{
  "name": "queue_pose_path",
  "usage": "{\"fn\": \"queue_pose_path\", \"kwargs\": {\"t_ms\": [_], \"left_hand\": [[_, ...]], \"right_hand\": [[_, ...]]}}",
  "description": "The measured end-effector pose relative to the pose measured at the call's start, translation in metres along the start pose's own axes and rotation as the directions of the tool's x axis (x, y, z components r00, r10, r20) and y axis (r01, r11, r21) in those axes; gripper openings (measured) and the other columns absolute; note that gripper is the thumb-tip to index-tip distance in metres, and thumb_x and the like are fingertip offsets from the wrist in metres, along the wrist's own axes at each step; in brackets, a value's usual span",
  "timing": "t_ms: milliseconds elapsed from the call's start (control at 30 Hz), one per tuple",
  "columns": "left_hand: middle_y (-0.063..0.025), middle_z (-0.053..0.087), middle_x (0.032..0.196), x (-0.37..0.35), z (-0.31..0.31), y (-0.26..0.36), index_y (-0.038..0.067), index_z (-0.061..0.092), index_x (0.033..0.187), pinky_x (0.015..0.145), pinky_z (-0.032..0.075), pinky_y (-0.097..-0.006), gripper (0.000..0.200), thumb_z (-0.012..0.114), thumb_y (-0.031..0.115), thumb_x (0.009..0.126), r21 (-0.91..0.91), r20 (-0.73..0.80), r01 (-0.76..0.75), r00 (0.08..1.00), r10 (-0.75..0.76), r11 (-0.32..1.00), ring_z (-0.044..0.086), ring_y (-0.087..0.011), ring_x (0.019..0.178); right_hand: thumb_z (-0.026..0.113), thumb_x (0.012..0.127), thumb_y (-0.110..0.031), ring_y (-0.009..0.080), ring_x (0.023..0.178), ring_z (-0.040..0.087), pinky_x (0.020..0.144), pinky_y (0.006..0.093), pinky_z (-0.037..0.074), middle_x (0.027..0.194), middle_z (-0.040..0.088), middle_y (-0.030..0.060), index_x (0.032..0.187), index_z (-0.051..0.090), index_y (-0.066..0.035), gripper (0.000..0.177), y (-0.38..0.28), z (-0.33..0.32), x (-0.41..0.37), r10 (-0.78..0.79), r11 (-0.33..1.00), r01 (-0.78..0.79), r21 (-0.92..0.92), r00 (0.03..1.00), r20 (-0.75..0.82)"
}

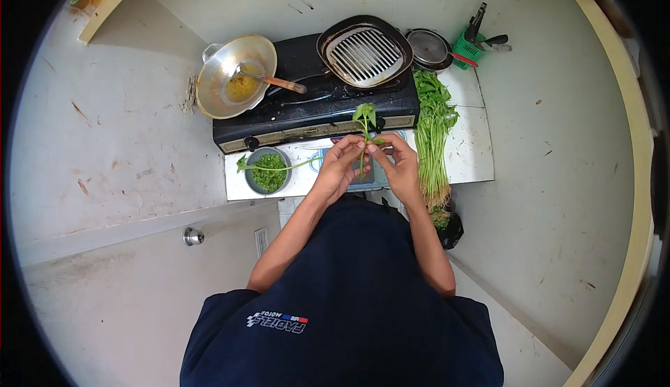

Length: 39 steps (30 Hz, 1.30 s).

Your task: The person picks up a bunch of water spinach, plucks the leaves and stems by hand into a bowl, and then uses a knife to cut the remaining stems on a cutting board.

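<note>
Both hands meet in front of the stove around one leafy green stem (365, 116), its leaves pointing up and away from me. My left hand (338, 169) pinches the stem between thumb and fingers. Close beside it, my right hand (399, 167) also pinches the stem near the leaves. To the left, a grey bowl (258, 189) holds chopped greens (268, 172), and one long stem (301, 165) lies across it. A blue tray or board (359, 180) is partly hidden beneath my hands.
A black gas stove (293, 118) carries a wok (206, 94) with a wooden-handled spatula (283, 85) and a ridged grill pan (366, 55). At right lie a rooted bunch of greens (434, 136), a lidded pan (428, 48) and a green utensil basket (466, 48). Walls close in on both sides.
</note>
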<state>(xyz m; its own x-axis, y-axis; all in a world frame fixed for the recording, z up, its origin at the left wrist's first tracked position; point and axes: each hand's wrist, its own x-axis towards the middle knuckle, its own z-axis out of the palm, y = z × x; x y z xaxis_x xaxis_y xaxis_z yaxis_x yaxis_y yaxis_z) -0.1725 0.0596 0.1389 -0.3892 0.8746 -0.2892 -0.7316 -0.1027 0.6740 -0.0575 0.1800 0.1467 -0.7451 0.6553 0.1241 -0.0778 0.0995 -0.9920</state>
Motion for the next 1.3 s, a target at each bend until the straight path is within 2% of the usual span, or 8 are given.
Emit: {"fn": "queue_pose_path", "kwargs": {"t_ms": [67,467,667,767,867,1000,1133,1300], "left_hand": [[-0.0036,0.062,0.109,0.001,-0.006,0.000,0.006,0.060,0.116,0.083,0.054,-0.0298,0.014,0.057,0.011,0.103,-0.146,0.055,0.030,0.998,-0.022,0.989,0.060,-0.0125,0.096],[-0.0073,0.061,0.124,-0.001,-0.021,-0.015,0.003,0.057,0.126,0.098,0.052,-0.0353,0.024,0.052,0.012,0.105,-0.275,0.010,0.080,0.997,-0.081,0.958,0.060,-0.0187,0.112],[-0.0057,0.064,0.110,-0.008,-0.017,-0.013,0.003,0.061,0.120,0.092,0.053,-0.0308,0.020,0.058,0.010,0.102,-0.403,-0.064,0.098,0.989,-0.134,0.910,0.062,-0.0163,0.102],[-0.0067,0.065,0.105,-0.002,-0.029,-0.007,0.002,0.061,0.116,0.091,0.054,-0.0306,0.018,0.061,0.012,0.101,-0.579,-0.066,0.089,0.986,-0.156,0.811,0.062,-0.0169,0.099],[-0.0075,0.065,0.101,0.000,-0.043,0.001,0.001,0.061,0.114,0.091,0.055,-0.0303,0.018,0.064,0.013,0.100,-0.580,-0.150,0.049,0.975,-0.165,0.813,0.062,-0.0174,0.096],[-0.0085,0.061,0.099,-0.006,-0.058,-0.002,-0.001,0.059,0.115,0.085,0.056,-0.0301,0.018,0.061,0.010,0.101,-0.555,-0.274,-0.036,0.951,-0.142,0.831,0.062,-0.0199,0.093],[-0.0078,0.060,0.099,-0.018,-0.069,-0.013,0.000,0.058,0.115,0.085,0.056,-0.0296,0.018,0.061,0.010,0.101,-0.568,-0.319,-0.032,0.930,-0.184,0.822,0.061,-0.0193,0.092],[-0.0026,0.061,0.101,-0.029,-0.055,-0.015,0.004,0.060,0.117,0.082,0.054,-0.0285,0.019,0.061,0.016,0.102,-0.312,-0.282,-0.031,0.958,-0.062,0.950,0.060,-0.0141,0.091]], "right_hand": [[0.071,0.092,-0.003,0.0135,0.097,0.062,0.080,0.0283,0.049,0.105,0.065,0.0060,0.107,0.070,-0.001,0.014,-0.010,0.000,-0.003,-0.008,1.000,0.009,-0.024,1.000,0.030],[0.068,0.079,0.009,0.0209,0.095,0.064,0.083,0.0309,0.051,0.103,0.065,0.0104,0.100,0.072,0.001,0.023,-0.009,0.001,-0.012,-0.187,0.965,0.196,-0.174,0.980,0.065],[0.069,0.076,0.009,0.0240,0.095,0.065,0.086,0.0320,0.051,0.100,0.065,0.0117,0.098,0.071,0.002,0.023,-0.013,0.001,-0.014,-0.207,0.949,0.227,-0.221,0.972,0.108],[0.070,0.078,0.005,0.0263,0.096,0.066,0.085,0.0342,0.052,0.102,0.067,0.0124,0.098,0.071,0.001,0.020,-0.009,0.001,-0.018,-0.221,0.942,0.254,-0.220,0.962,0.163],[0.072,0.085,-0.001,0.0196,0.092,0.067,0.081,0.0321,0.051,0.098,0.070,0.0101,0.096,0.069,0.001,0.011,-0.003,0.000,-0.023,-0.046,0.994,0.056,-0.089,0.993,0.113],[0.070,0.091,-0.008,0.0136,0.082,0.067,0.077,0.0299,0.051,0.090,0.073,0.0062,0.096,0.069,-0.001,0.009,0.051,-0.027,-0.030,0.281,0.957,-0.278,-0.078,0.960,0.022],[0.069,0.091,-0.006,0.0122,0.075,0.068,0.072,0.0274,0.051,0.085,0.075,0.0079,0.097,0.069,0.002,0.009,0.122,-0.064,-0.047,0.403,0.907,-0.400,-0.131,0.915,-0.006],[0.066,0.090,0.000,0.0129,0.077,0.070,0.070,0.0265,0.051,0.085,0.075,0.0093,0.094,0.070,0.002,0.006,0.182,-0.087,-0.053,0.437,0.880,-0.445,-0.164,0.896,-0.085]]}}
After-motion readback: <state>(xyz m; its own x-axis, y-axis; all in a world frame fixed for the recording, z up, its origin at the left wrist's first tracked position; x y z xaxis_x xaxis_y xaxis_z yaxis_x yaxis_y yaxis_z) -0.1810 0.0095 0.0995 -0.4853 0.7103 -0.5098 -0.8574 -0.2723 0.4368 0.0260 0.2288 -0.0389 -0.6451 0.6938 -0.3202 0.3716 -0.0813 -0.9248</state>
